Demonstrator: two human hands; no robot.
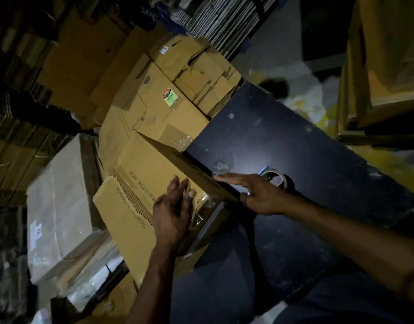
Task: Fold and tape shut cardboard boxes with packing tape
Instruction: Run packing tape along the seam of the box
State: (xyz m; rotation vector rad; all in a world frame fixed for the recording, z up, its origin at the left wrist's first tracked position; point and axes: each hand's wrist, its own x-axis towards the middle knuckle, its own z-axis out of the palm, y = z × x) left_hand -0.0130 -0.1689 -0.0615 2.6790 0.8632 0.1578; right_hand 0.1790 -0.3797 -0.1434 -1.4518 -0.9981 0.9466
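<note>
- A cardboard box (152, 169) printed with red lettering lies at the left edge of a dark table (283, 141), partly over that edge.
- The left hand (172, 212) rests flat on the box's near end, fingers straight and close together, on a strip of clear tape (201, 199) that shines at the box's corner.
- The right hand (255, 192) lies flat along the box's right edge, fingers stretched out and holding nothing.
- A tape roll (275, 180) sits on the table just behind the right hand, partly hidden by it.
- Flattened cartons (159, 99) are heaped beyond the table's left edge, one bearing a green and red sticker (169, 97).
- A pale wrapped bundle (58, 206) lies left of the box, lower down.
- Whether the box holds anything cannot be told.
- More stacked cardboard (386, 61) stands at the far right.
</note>
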